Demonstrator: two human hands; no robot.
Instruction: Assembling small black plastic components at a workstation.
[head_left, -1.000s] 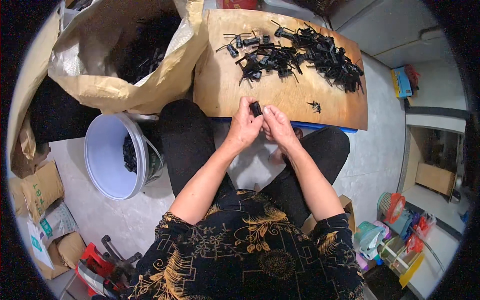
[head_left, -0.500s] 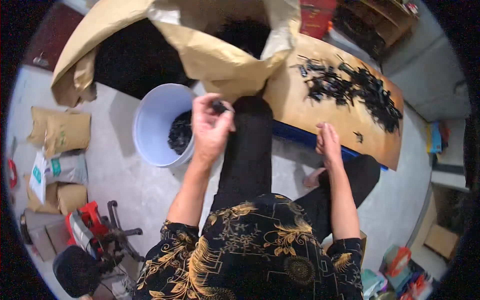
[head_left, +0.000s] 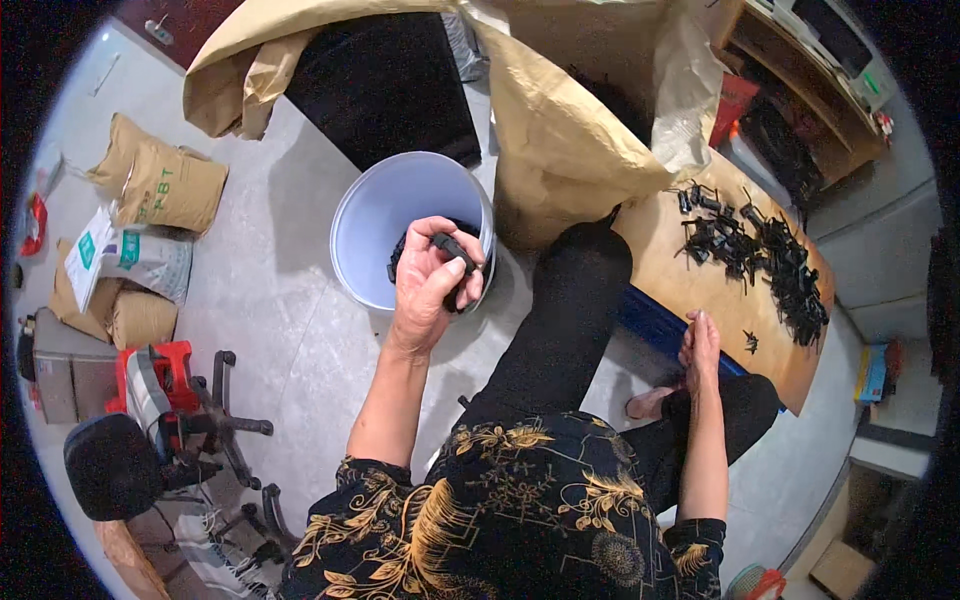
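Note:
My left hand [head_left: 432, 283] is closed around small black plastic parts [head_left: 452, 250], its fingers curled and thumb across them. It is in front of the right side of a white bucket [head_left: 350, 225], partly covering the black pieces [head_left: 393, 262] inside. My right hand [head_left: 700, 345] is by the near edge of a tan board [head_left: 660, 235], just above my knee. Its fingers are drawn together, and whatever they may hold is hidden. On the board lies a pile of black plastic parts [head_left: 790, 270] with thin stems, and one small piece [head_left: 750, 343] sits apart, nearest my right hand.
A large open brown paper sack [head_left: 560, 150] stands beyond my knee, with dark contents. A black panel [head_left: 390, 90] is behind the bucket. Paper bags [head_left: 170, 190] and a red-and-black wheeled chair frame [head_left: 190, 400] occupy the left. A blue bin edge [head_left: 655, 325] shows under the board.
The view has swung left, so most things appear farther right. My left hand now overlaps the bucket's mouth, having been at its right rim, and still holds black parts. My right hand stays near the board's edge.

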